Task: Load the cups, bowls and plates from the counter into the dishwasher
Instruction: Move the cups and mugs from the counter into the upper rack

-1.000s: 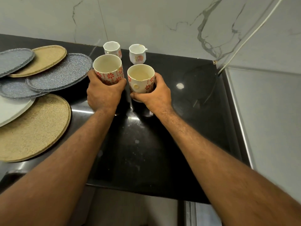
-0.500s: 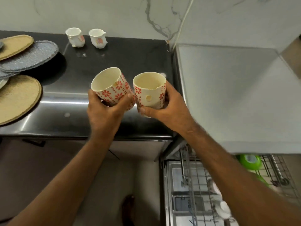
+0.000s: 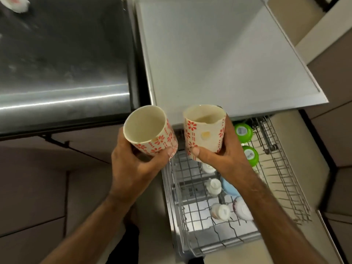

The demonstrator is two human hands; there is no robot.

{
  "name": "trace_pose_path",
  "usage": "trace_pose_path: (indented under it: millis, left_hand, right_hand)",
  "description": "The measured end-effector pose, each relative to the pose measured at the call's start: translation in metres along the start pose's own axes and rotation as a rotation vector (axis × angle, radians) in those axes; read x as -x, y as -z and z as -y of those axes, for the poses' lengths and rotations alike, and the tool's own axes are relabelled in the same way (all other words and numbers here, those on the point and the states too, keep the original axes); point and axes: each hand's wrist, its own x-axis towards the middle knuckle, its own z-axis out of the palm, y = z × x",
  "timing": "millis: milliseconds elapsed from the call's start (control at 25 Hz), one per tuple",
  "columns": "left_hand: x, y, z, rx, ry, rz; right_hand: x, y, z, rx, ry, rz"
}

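My left hand grips a cream cup with red flowers, tilted a little to the left. My right hand grips a second cup of the same pattern, held upright beside the first. Both cups hang in the air above the near left corner of the pulled-out dishwasher rack. The rack carries two green-topped items, a blue item and several small white pieces. At the top left corner a small white cup stands on the black counter, mostly cut off.
The dishwasher's grey top panel lies to the right of the counter, above the rack. Beige cabinet fronts fill the lower left. Tiled floor shows to the right of the rack.
Both hands lifted the two cups off the counter and carried them right and toward me, over the dishwasher rack. The view swung down and right, and the placemats left the frame.
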Motion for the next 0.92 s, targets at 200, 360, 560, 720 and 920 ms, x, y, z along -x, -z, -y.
trace_pose_path:
  millis: [200,360,560,720,920]
  left_hand:
    - [0.027,-0.042,0.033,-0.044,0.074,0.095]
    - [0.035,-0.062,0.065,-0.062,0.112,0.161]
    - [0.043,-0.082,0.097,-0.067,0.147,0.215]
    - [0.046,-0.098,0.117,-0.083,0.145,0.277]
    - [0.050,-0.117,0.129,-0.097,0.133,0.336]
  right_hand:
    - [0.059,0.029,-0.073,-0.056,-0.292,-0.014]
    - [0.098,0.027,-0.135,0.001,-0.441,-0.017]
    - [0.137,0.015,-0.194,0.367,-0.599,-0.050]
    - [0.154,-0.005,-0.227,0.718,-0.576,-0.004]
    - [0.160,-0.025,-0.253,0.963,-0.475,-0.074]
